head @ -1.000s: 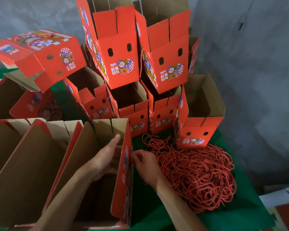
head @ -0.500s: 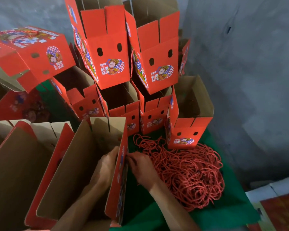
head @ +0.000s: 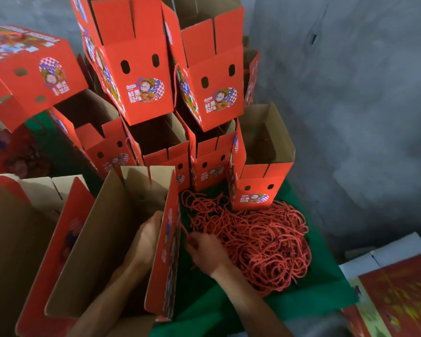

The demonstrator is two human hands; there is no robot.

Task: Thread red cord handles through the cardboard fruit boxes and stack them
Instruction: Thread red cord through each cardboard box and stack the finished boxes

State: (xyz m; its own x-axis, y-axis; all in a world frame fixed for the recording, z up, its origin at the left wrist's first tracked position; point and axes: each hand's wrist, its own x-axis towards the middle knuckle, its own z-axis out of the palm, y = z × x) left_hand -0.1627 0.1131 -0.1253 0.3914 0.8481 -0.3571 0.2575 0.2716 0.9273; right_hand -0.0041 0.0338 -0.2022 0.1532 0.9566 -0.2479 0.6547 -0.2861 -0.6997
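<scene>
Both bare forearms reach up from the bottom edge of the view, roughly side by side. The left hand (head: 147, 235) is raised with its back to the camera, fingers pointing up and fairly straight, their tips hidden. The right hand (head: 206, 252) sits near it, slightly lower, knuckles up, fingers curled in toward the left hand and blurred; what they pinch cannot be told.

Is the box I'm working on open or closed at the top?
Open. The box shows its bare brown inside, top flaps standing up, and your left hand reaches down into it.
</scene>
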